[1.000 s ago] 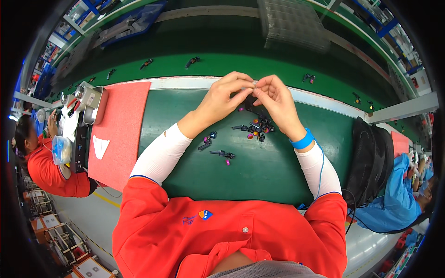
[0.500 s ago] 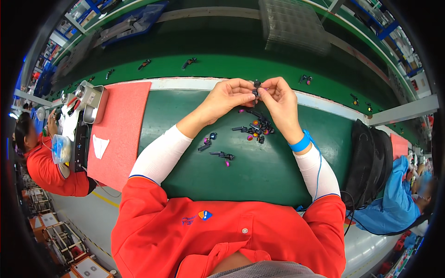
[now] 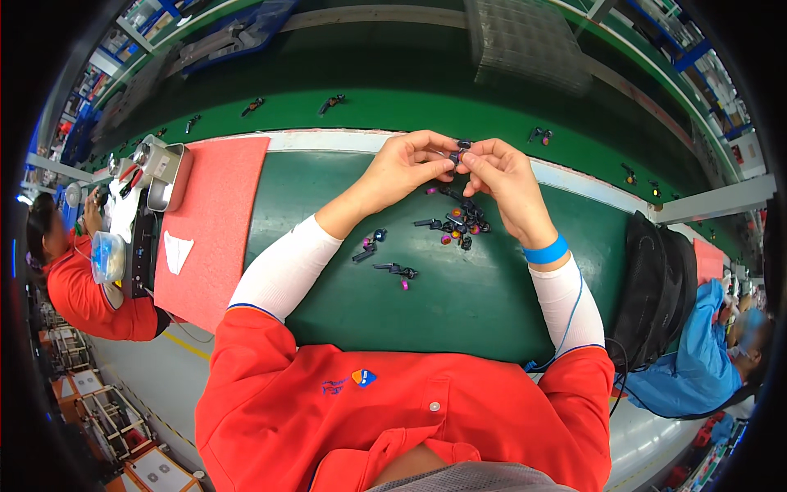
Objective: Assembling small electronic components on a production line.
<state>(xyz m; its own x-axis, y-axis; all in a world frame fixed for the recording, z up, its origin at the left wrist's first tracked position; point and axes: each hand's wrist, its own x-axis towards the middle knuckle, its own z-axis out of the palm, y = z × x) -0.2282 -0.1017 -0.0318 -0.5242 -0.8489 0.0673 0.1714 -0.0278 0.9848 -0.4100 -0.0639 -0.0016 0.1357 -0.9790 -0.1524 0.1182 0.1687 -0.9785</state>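
Above the far edge of the green work mat [image 3: 484, 303], my two hands meet at their fingertips. The left hand [image 3: 407, 170] pinches a small black earbud-like part [image 3: 455, 157] between thumb and fingers. From the other side, my right hand [image 3: 510, 184] has its thumb and fingers closed on the same part; its fingers partly cover it. A pile of similar black parts [image 3: 461, 220], some with orange or pink round pieces, lies just below the hands. Nearer to me lie more black stemmed parts [image 3: 397, 271] and a pink ring [image 3: 404, 285].
Beyond a white rail [image 3: 336, 142] runs a green conveyor belt [image 3: 393, 113] carrying scattered black parts. At left are a pink mat [image 3: 215, 221], a metal tray [image 3: 174, 182] and a person in red [image 3: 102, 303]. A black bag [image 3: 656, 287] and a person in blue [image 3: 680, 373] are at right.
Both hands stay together at the part. My right hand has turned a little, its lower fingers curling in more, and its wrist has shifted slightly right.
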